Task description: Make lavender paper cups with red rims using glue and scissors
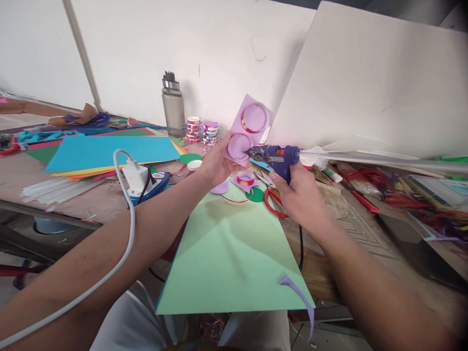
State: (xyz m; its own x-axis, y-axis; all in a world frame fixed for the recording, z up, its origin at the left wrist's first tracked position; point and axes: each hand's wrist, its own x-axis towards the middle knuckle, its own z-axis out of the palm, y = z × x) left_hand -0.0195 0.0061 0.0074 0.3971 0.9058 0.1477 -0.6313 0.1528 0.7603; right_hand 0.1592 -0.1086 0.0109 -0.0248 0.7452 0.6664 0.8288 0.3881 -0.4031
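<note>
Pink piece: a pink paper piece (252, 127) with two round ringed cups on it, held up tilted above the far end of the light green sheet (230, 253).
Upper cup: its ring already carries a red and yellow band along the left rim, so that part looks finished.
Lower cup: plain pink, with the glue gun nozzle touching its right edge; I judge the gluing here is under way, not complete.
Left hand: the left hand (215, 165) is closed on the lower left corner of the pink piece, fingers behind it and thumb in front.
Right hand: the right hand (298, 195) is wrapped around the grip of the blue glue gun (280, 157), fully clenched; whether the trigger is pressed I cannot tell.
Waiting parts: a small red-banded ring (245, 178) on a pink scrap, a pink disc and a dark green disc (257, 195) lie on the green sheet just below the hands, not yet joined to anything.
Finished stock: two stacks of banded rings (202, 130) stand near the wall beside a grey water bottle (173, 105), which suggests several units are done.
Tools nearby: red-handled scissors (274, 202) lie just beside the right wrist.
Material left: coloured paper sheets (109, 152) and clear glue sticks (51, 189) lie to the left, a charger plug (136, 176) with a white cable between them and the green sheet.
Stray scrap: a purple strip (298, 292) hangs off the near corner of the green sheet.
</note>
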